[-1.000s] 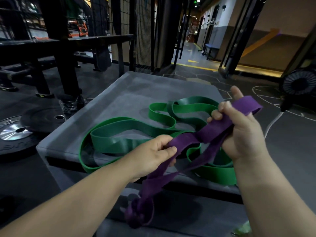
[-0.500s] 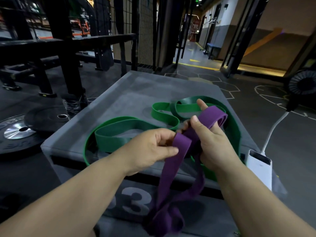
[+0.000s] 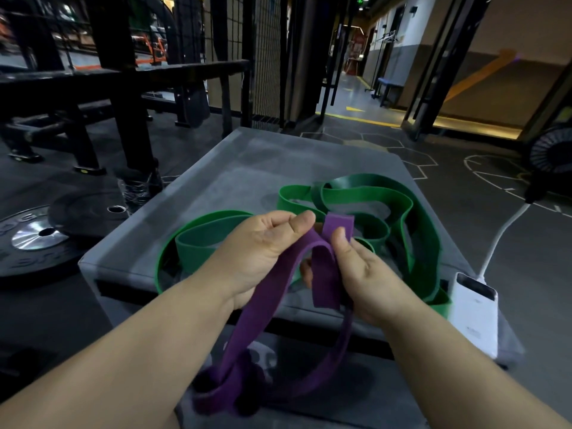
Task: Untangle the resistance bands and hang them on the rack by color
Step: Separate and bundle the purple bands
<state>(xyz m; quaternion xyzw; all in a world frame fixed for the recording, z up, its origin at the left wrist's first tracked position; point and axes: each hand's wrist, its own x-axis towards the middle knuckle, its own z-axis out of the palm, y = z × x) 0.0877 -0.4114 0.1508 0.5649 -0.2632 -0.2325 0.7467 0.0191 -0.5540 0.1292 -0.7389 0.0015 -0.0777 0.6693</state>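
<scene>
A purple resistance band [image 3: 272,286] hangs from both my hands in front of a grey padded box [image 3: 235,168]. My left hand [image 3: 263,243] pinches its upper fold between thumb and fingers. My right hand [image 3: 356,267] grips the band just beside it, with a short purple end sticking up above the thumb. The band's lower loops dangle in a bunch below the box's front edge. A green resistance band [image 3: 383,196] lies in loose coils on the box top behind my hands, partly hidden by them.
A white power bank [image 3: 473,317] with a white cable lies at the box's right front corner. Weight plates [image 3: 37,236] lie on the floor to the left. Black rack frames [image 3: 123,88] and a mesh fence stand behind; a fan [image 3: 551,156] is at right.
My right hand has come down and in toward my left hand, so the purple band's top fold has shortened. The view has dropped slightly, bringing the power bank into sight.
</scene>
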